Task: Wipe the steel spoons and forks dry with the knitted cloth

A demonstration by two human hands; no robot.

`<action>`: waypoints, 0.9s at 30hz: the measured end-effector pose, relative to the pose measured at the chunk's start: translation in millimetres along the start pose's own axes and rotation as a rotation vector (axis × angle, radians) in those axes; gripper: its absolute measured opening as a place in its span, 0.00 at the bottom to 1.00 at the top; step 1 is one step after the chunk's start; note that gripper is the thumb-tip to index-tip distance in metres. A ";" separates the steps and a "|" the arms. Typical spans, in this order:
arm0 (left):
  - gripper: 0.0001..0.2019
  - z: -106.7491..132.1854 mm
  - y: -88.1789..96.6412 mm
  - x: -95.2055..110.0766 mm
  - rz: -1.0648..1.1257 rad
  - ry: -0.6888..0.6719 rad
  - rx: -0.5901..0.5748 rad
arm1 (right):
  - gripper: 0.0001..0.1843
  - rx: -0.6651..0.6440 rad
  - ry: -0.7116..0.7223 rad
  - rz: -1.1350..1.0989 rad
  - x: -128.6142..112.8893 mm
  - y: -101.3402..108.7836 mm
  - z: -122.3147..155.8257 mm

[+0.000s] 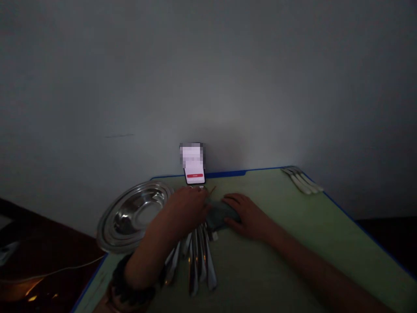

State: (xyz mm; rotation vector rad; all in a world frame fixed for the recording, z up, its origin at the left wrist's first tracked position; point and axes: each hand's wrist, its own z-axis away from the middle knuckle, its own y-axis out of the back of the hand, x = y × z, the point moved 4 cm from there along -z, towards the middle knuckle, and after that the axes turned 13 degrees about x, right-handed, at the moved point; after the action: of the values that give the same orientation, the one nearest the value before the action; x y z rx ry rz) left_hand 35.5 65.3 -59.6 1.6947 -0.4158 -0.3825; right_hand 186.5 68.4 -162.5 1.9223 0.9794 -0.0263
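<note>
Inspecting the desk (293, 256), I recorded both hands at its middle, close to each other, with a grey-green cloth (219, 216) between them. My left grip (189, 206) was knuckles-up with the fingers curled, at the cloth's left end and above a bundle of metal cutlery (198, 263). Its fingertips were out of sight, so I could not tell how far it was closed or what it had hold of. My right grip (246, 216) lay at the cloth's right end, fingers bent and thumb set apart from them, with cloth showing in the gap; it was partly open, and I could not tell whether it pinched the fabric.

The cutlery handles fanned out toward me; their far ends were hidden under the left hand. A dark bracelet (132, 282) circled my left wrist. To the left, a shiny round metal basin (114, 243) stood on the desk, partly covered by my left forearm. A lit phone (194, 174) leaned at the desk's far edge, near the wall (228, 78), its upper screen blurred out and a red bar near its bottom. Well apart, at the far right corner, several forks (302, 181) lay side by side, handles toward me.
</note>
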 end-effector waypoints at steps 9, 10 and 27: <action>0.11 12.5 -28.3 -17.0 -0.019 0.126 -0.149 | 0.09 0.120 -0.174 0.030 20.5 -15.4 -14.3; 0.11 11.5 -30.2 -17.2 -0.021 0.142 -0.162 | 0.09 0.118 -0.174 0.030 20.4 -16.1 -14.4; 0.15 -7.5 -61.6 -4.3 -0.144 0.284 -0.055 | 0.11 0.108 -0.156 0.008 21.0 -16.9 -14.7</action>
State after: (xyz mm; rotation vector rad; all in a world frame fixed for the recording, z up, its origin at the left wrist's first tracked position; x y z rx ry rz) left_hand 38.9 83.0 -119.2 1.6996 -0.0744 -0.2501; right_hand 184.6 96.4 -175.0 1.9895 0.8814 -0.2256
